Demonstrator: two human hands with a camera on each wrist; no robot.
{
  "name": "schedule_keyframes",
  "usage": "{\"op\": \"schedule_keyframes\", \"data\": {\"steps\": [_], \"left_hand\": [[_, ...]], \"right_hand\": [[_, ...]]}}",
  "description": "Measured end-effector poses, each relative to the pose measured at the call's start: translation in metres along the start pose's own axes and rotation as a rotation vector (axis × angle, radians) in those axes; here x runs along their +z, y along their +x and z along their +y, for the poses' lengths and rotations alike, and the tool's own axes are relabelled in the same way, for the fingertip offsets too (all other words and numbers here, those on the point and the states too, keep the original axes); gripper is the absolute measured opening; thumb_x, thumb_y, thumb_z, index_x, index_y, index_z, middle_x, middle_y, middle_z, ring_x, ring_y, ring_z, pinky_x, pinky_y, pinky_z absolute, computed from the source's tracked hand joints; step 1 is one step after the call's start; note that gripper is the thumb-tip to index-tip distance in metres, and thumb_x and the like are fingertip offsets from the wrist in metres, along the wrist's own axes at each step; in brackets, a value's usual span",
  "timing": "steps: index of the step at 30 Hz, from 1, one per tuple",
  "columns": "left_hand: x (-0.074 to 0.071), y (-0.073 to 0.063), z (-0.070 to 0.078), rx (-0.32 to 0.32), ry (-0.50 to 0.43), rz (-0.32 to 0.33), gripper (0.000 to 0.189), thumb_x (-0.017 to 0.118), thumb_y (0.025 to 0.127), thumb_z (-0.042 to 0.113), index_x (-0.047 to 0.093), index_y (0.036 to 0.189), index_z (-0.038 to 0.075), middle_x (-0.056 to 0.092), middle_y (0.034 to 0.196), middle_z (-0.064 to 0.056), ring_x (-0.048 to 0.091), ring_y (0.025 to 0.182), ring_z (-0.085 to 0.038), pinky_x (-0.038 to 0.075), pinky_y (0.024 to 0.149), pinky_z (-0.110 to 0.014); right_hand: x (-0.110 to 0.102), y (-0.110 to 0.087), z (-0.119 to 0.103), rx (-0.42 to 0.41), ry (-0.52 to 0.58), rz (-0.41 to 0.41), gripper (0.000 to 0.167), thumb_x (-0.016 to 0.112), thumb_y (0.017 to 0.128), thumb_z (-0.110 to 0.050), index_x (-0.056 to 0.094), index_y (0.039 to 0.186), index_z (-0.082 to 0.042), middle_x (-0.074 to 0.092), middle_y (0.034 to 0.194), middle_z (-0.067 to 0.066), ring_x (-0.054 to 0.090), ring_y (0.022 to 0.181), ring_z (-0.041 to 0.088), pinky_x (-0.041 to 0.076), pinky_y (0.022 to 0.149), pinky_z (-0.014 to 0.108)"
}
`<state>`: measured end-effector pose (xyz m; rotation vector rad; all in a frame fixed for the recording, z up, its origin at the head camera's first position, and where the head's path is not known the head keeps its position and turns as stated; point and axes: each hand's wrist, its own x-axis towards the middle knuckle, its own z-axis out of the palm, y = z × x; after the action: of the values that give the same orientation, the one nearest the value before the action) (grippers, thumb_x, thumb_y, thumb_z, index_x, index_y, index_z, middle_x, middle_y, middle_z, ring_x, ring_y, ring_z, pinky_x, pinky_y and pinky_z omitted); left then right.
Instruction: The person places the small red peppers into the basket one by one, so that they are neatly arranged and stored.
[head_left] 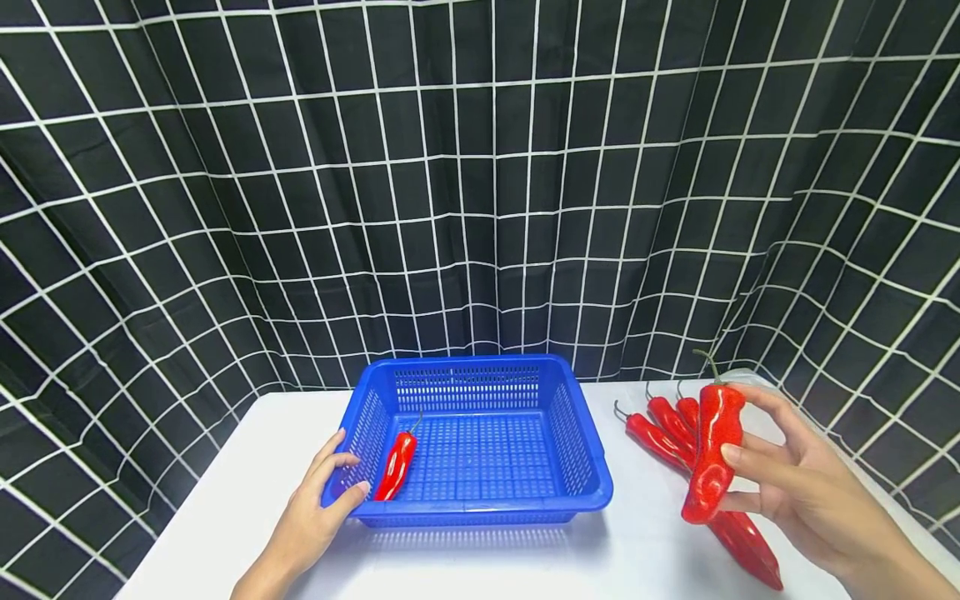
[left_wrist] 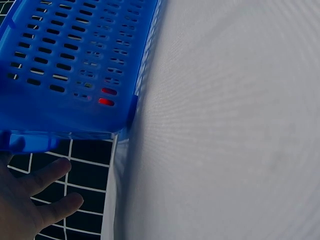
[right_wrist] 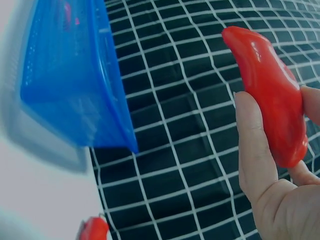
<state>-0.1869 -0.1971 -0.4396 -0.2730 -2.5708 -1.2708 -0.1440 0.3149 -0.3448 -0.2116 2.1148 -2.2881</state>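
Note:
My right hand (head_left: 821, 492) pinches a large glossy red chili pepper (head_left: 716, 437) between thumb and fingers, its stem pointing up. In the right wrist view the same pepper (right_wrist: 275, 95) shows whole-bodied between the fingertips. Under and behind it, several more red chili peppers (head_left: 656, 442) lie in a loose fan on the table's right side. Around the near left corner of a blue plastic basket (head_left: 487, 506) rests my left hand (head_left: 311, 508), fingers spread by the rim. One red chili pepper (head_left: 397, 468) lies inside, along the basket's left wall.
The basket stands mid-table on a white surface (head_left: 465, 567). A black curtain with a white grid (head_left: 450, 183) rises behind the table and along both sides. Some clear plastic (head_left: 742, 377) shows at the back right, behind the peppers.

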Motion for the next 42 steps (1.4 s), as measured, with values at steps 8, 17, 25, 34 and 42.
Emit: {"op": "schedule_keyframes", "data": {"steps": [8, 17, 25, 34, 42], "left_hand": [[0.000, 0.001, 0.001, 0.006, 0.007, 0.000, 0.030, 0.065, 0.092, 0.026, 0.059, 0.116, 0.009, 0.026, 0.156, -0.008, 0.021, 0.140, -0.042, 0.022, 0.102, -0.068], [-0.001, -0.001, 0.001, 0.007, 0.000, 0.003, 0.030, 0.066, 0.092, 0.027, 0.059, 0.115, 0.009, 0.026, 0.155, -0.009, 0.021, 0.139, -0.042, 0.022, 0.102, -0.068], [-0.003, -0.001, -0.001, 0.024, -0.013, 0.012, 0.028, 0.066, 0.091, 0.024, 0.059, 0.114, 0.008, 0.027, 0.155, -0.009, 0.022, 0.139, -0.043, 0.022, 0.102, -0.069], [-0.002, -0.001, -0.002, 0.025, -0.014, 0.006, 0.029, 0.066, 0.091, 0.025, 0.059, 0.114, 0.009, 0.027, 0.155, -0.007, 0.021, 0.139, -0.042, 0.022, 0.101, -0.070], [-0.002, 0.000, 0.002, 0.013, -0.003, -0.003, 0.029, 0.065, 0.092, 0.025, 0.059, 0.114, 0.008, 0.026, 0.155, -0.009, 0.021, 0.139, -0.043, 0.022, 0.100, -0.070]], "right_hand": [[0.024, 0.006, -0.005, 0.055, -0.025, 0.034, 0.066, 0.054, 0.097, -0.009, 0.019, 0.146, -0.036, 0.041, 0.133, 0.003, 0.060, 0.107, 0.026, 0.051, 0.076, 0.056], [0.051, 0.012, -0.011, 0.065, 0.024, -0.004, 0.068, 0.056, 0.096, -0.010, 0.018, 0.147, -0.034, 0.026, 0.140, 0.014, 0.057, 0.112, 0.031, 0.050, 0.080, 0.057], [0.081, 0.023, -0.015, 0.010, 0.129, -0.097, 0.065, 0.057, 0.095, -0.004, 0.023, 0.146, -0.025, 0.040, 0.129, 0.021, 0.058, 0.108, 0.035, 0.048, 0.078, 0.062], [0.109, 0.042, -0.010, 0.047, 0.183, -0.127, 0.065, 0.060, 0.092, -0.003, 0.027, 0.144, -0.023, 0.045, 0.130, 0.025, 0.057, 0.111, 0.041, 0.048, 0.078, 0.062], [0.123, 0.051, -0.004, 0.070, 0.216, -0.154, 0.068, 0.062, 0.091, -0.004, 0.026, 0.145, -0.022, 0.044, 0.132, 0.027, 0.056, 0.112, 0.042, 0.048, 0.079, 0.062]]}}
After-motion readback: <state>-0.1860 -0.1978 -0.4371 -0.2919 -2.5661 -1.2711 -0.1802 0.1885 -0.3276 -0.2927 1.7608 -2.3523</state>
